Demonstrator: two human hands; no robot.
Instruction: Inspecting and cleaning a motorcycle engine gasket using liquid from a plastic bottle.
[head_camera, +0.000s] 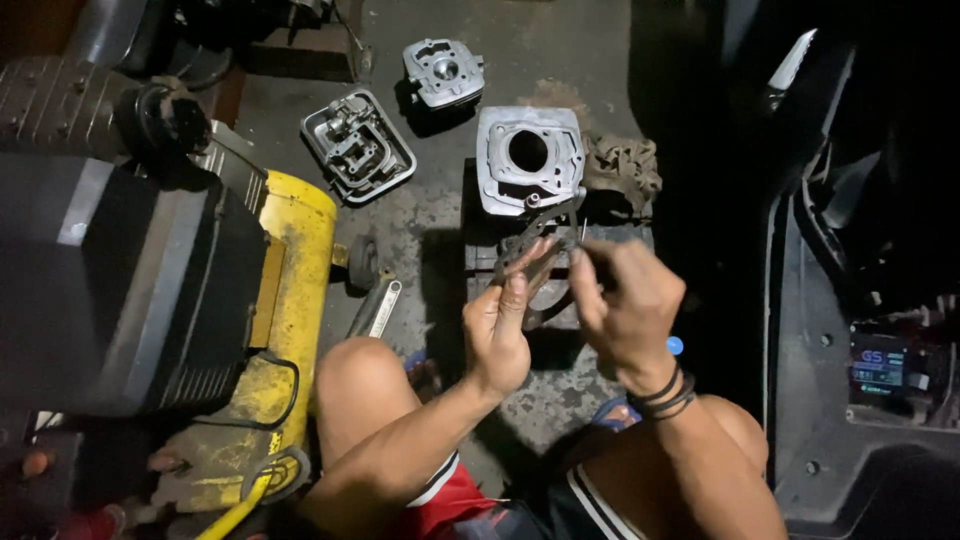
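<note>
Gasket (535, 262), one, thin flat dark piece with cut-out openings, held up between both hands over the floor, just in front of the knees. Left hand (497, 335) grips its lower edge, fingers curled up, thumb pressed on the face. Right hand (628, 310) pinches a thin small tool (583, 232) at the gasket's upper right edge; what kind of tool, cannot tell. Two dark bands on the right wrist.

Counts: one cylinder block (530, 160), grey metal with a round bore, sits on a dark block just beyond the hands. One rag (622, 168) touching its right side. One cylinder head (443, 72) farther out, beyond the block. One valve cover (358, 145) lying open side up, left of the block. One flat metal wrench (375, 308) on the floor just left of the left hand. One yellow air compressor tank (290, 300) far left, black housing on top, yellow hose at its near end.

Room: bare stained concrete floor (420, 230) between left hand and valve cover. Right side tight, dark plastic vehicle panel (830, 400) close to the right forearm. Knees close below.
</note>
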